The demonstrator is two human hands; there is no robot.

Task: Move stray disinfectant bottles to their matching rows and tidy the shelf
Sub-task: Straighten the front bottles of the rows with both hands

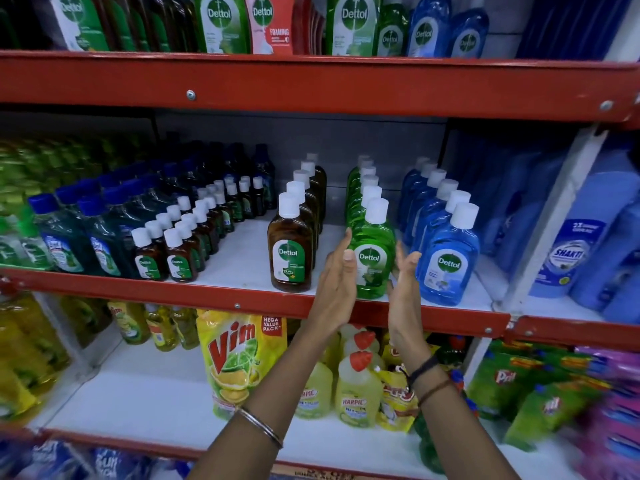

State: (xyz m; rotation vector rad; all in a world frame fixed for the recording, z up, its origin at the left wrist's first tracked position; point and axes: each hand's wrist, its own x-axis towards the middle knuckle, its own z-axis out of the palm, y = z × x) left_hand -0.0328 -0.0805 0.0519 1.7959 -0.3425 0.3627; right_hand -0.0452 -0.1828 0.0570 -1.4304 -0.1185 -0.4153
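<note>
Open shelf (pixel 239 251) lanes flank the green row (pixel 370 258): a wide one toward the brown row (pixel 291 251), a narrow one toward the blue row (pixel 446 258). Red beam (pixel 311 84) limits overhead entry.

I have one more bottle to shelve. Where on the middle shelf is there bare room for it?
The widest bare patch lies between the small brown bottles and the large brown row. A narrower strip separates the brown row from the green row, where the left hand stands. Green to blue row is tight, and the right hand fills it.
</note>
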